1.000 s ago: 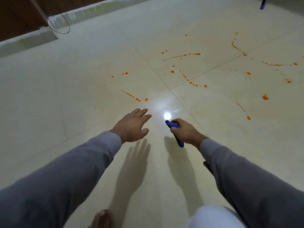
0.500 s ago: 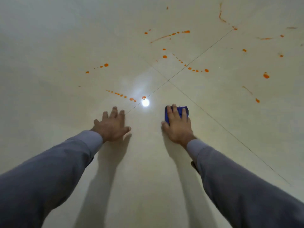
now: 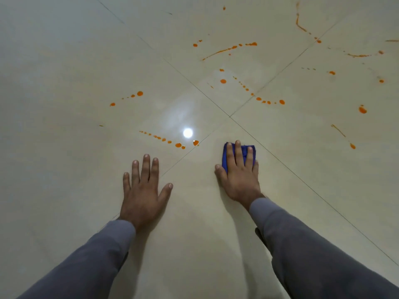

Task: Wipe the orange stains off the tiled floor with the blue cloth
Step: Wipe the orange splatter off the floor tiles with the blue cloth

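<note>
A folded blue cloth (image 3: 245,150) lies flat on the cream tiled floor (image 3: 64,104). My right hand (image 3: 238,175) presses on it with straight fingers, covering most of it. My left hand (image 3: 143,188) rests flat on the floor with fingers spread, a hand's width left of the cloth. Orange stains dot the tiles beyond both hands: a dotted line of drops (image 3: 170,141) just ahead of my left hand, a second row (image 3: 132,96) farther left, a chain of drops (image 3: 262,99) past the grout cross, a long streak (image 3: 228,49) at the back, and blots (image 3: 362,109) at the right.
Dark grout lines cross at a joint (image 3: 229,116) just beyond the cloth. A bright lamp reflection (image 3: 187,132) glares on the glossy tile between the hands. Grey sleeves cover both forearms at the bottom of the view.
The right hand has gone from gripping the bunched cloth in the air to pressing it flat on the floor. The left hand has come down flat. The view has dropped closer to the tiles.
</note>
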